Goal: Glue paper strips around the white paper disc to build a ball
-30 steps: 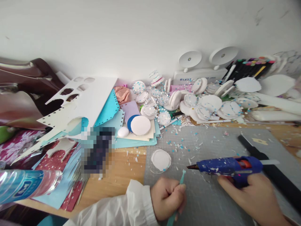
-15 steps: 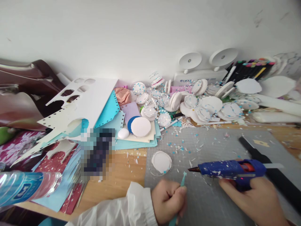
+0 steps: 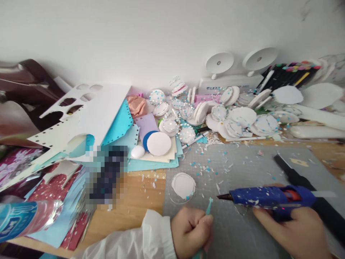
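My left hand (image 3: 192, 232) is closed around a thin teal strip (image 3: 209, 207), which looks twisted or rolled; its tip pokes up past my thumb and its lower end shows under my fist. In my right hand (image 3: 293, 230) is a blue hot glue gun (image 3: 258, 197), spotted with white bits, a small red light on its side and a clear glue stick out the back. Its dark nozzle points left, a short gap from the strip's tip. Just beyond my left hand a white paper disc (image 3: 184, 185) lies on the grey cutting mat (image 3: 237, 172).
Many white discs with blue dots (image 3: 233, 127) are heaped along the wall. Cut paper sheets (image 3: 107, 108) pile up at left, near a water bottle (image 3: 27, 219). Markers (image 3: 296, 73) stand at back right. A black strap-like object (image 3: 296, 174) crosses the mat; paper scraps are scattered about.
The glue gun and my right hand have shifted slightly right, widening the gap between nozzle and strip. The camera view has moved a little. Both hands keep their hold.
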Demonstrator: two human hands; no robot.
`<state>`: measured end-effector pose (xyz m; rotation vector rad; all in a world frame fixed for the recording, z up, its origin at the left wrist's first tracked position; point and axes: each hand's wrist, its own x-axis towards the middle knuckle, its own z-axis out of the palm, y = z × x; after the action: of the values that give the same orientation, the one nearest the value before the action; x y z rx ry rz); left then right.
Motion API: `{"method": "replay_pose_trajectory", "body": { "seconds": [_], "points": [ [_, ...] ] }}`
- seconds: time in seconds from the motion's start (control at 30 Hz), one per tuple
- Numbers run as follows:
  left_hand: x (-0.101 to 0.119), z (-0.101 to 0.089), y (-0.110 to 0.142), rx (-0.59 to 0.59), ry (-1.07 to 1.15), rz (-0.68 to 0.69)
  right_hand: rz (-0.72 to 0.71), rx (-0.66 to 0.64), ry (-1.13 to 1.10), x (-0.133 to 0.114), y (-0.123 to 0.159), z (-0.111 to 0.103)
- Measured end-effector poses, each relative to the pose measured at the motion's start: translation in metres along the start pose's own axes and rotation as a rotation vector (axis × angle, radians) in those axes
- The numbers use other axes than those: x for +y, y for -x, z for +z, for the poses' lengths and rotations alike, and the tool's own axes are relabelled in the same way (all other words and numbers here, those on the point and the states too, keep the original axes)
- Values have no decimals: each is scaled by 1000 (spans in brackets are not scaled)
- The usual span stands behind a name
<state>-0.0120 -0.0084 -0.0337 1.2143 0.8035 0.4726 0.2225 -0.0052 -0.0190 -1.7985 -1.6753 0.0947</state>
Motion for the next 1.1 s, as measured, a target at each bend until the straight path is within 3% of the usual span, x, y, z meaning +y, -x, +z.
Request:
{"method": "replay_pose_trajectory", "body": {
  "seconds": [0.13, 0.33, 0.8, 1.1],
  "points": [
    [5, 0, 2, -13, 4, -48, -186, -6, 30, -2, 1, -1],
    [10, -2, 2, -13, -18, -40, -132, 18, -48, -12, 0, -3],
    [10, -2, 3, -33, -33, -48, -265, 66, -74, -1, 7, 7],
    [9, -3, 3, -35, -28, -34, -268, 56, -76, 0, 6, 7]
  ]
}}
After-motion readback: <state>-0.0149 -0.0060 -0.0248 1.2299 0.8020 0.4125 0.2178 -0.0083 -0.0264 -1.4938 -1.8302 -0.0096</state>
